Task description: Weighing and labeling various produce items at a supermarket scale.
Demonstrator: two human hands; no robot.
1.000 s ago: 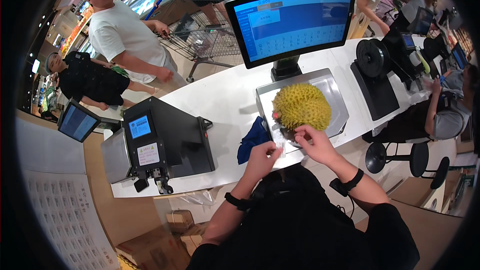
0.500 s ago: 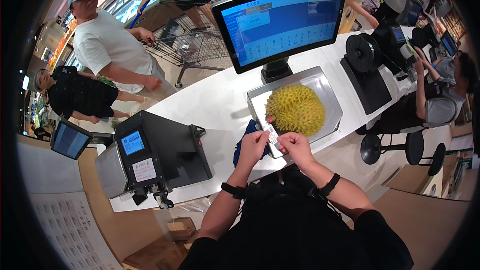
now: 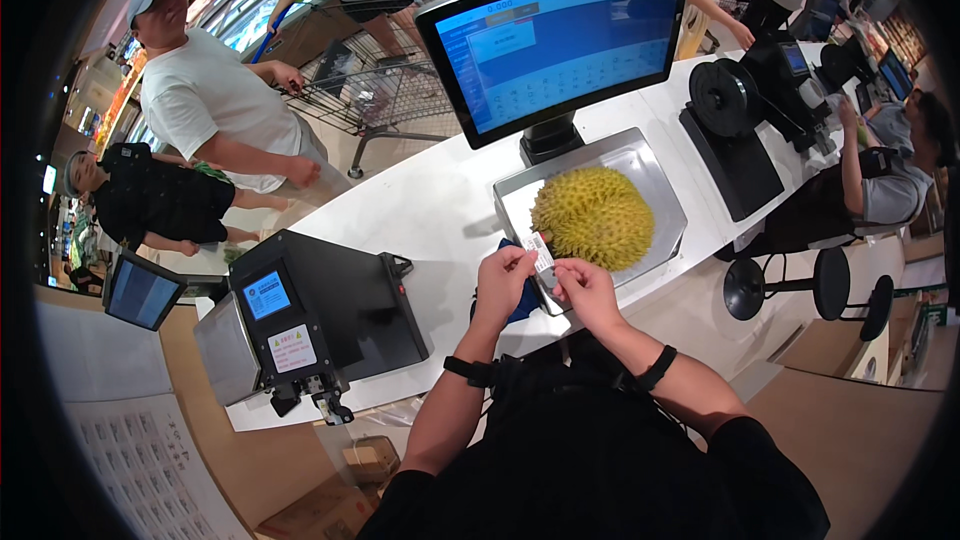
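Note:
A small white printed label (image 3: 539, 251) is stretched between my hands, in front of a durian. My left hand (image 3: 507, 282) pinches its left side. My right hand (image 3: 588, 292) is closed at its lower right corner, thumb and forefinger pressed together. Just beyond my fingers, the yellow-green spiky durian (image 3: 592, 218) rests on the metal scale platter (image 3: 655, 180). Dark blue cloth (image 3: 522, 304) lies by the platter's near left corner, partly hidden behind my left hand.
Behind the platter stands a scale screen (image 3: 560, 50). A black label printer (image 3: 330, 310) occupies the counter's left; a black reel (image 3: 722, 98) stands right. Across the counter are a person in white (image 3: 215, 110) and a shopping cart (image 3: 380, 100). A co-worker (image 3: 880, 180) sits at far right.
The label, still between my fingers, has tilted and moved slightly up and left. Both hands remain close together near the durian, which has stayed on the platter.

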